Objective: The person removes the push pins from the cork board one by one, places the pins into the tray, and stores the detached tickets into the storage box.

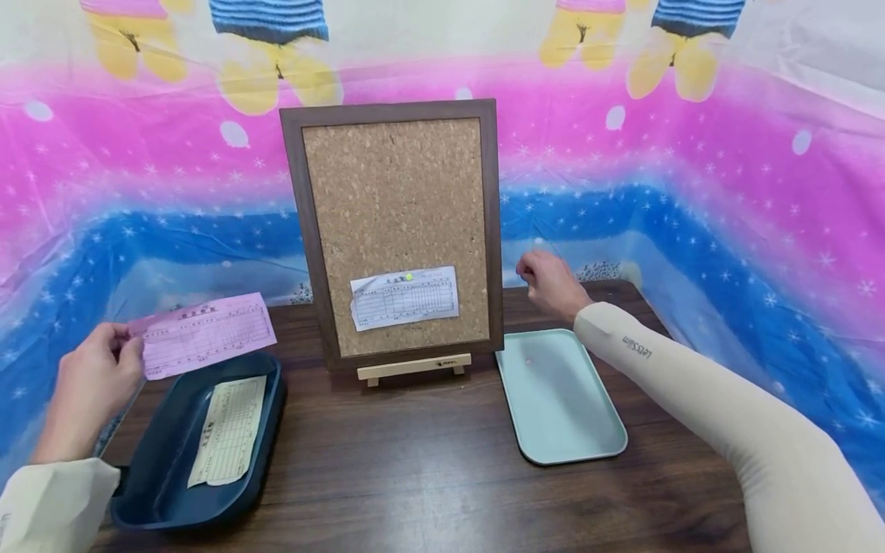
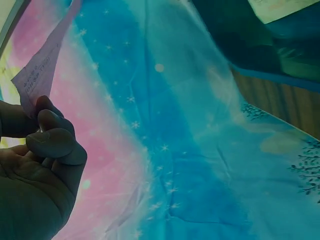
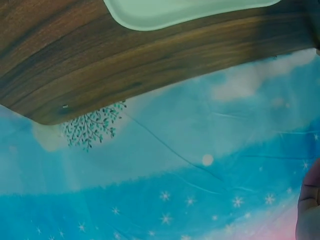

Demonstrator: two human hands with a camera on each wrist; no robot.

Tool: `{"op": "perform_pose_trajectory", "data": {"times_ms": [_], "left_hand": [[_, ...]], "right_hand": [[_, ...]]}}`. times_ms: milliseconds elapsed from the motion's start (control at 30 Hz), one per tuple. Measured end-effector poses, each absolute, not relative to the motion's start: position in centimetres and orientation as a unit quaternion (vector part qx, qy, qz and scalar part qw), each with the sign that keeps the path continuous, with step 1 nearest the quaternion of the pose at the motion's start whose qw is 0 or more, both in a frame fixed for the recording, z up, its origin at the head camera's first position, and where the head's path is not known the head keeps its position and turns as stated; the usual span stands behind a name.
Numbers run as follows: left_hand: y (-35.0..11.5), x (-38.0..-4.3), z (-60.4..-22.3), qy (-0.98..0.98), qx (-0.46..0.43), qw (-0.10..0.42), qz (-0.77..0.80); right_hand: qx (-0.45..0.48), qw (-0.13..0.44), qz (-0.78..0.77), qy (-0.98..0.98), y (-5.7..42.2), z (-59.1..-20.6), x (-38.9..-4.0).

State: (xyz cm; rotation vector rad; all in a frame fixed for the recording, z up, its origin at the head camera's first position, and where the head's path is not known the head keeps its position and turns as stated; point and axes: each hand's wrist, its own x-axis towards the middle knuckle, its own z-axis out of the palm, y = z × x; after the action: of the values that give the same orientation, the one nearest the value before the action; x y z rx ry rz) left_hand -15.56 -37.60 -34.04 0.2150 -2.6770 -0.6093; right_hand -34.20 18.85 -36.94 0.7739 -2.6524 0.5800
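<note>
In the head view my left hand [image 1: 97, 380] pinches a pink printed slip [image 1: 207, 334] by its left end, above a dark blue tray [image 1: 266, 430]. The left wrist view shows the slip [image 2: 42, 75] edge-on between thumb and fingers. My right hand [image 1: 553, 284] is raised beside the corkboard [image 1: 397, 192], over the far end of a pale green tray [image 1: 563, 399]. Its fingers are curled, and anything between the fingertips is too small or hidden to see. A white slip [image 1: 408, 299] hangs low on the corkboard under a yellow pushpin [image 1: 409, 277].
A pale yellow slip [image 1: 228, 430] lies in the dark blue tray. The framed corkboard stands upright on a small wooden easel [image 1: 415, 367]. A tiny pinkish spot [image 1: 528, 361] shows on the green tray. Behind the wooden table [image 1: 387, 476] hangs a printed cloth [image 1: 567, 146].
</note>
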Motion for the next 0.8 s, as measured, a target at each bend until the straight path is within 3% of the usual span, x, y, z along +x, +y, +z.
{"op": "perform_pose_trajectory", "data": {"times_ms": [267,467,800], "left_hand": [[-37.6,-14.5,-35.5,-0.955,0.096,0.191,-0.205],[-38.3,-13.5,-36.2,-0.960,0.111,0.155,-0.205],[-39.0,-12.2,-37.6,-0.960,0.100,0.169,-0.198]], "right_hand": [[0.262,0.134,0.202,-0.934,19.1,-38.5,-34.1],[0.238,0.101,0.205,-0.944,19.5,-40.1,-33.8],[0.222,0.073,0.221,-0.947,20.0,-42.5,-33.3]]}}
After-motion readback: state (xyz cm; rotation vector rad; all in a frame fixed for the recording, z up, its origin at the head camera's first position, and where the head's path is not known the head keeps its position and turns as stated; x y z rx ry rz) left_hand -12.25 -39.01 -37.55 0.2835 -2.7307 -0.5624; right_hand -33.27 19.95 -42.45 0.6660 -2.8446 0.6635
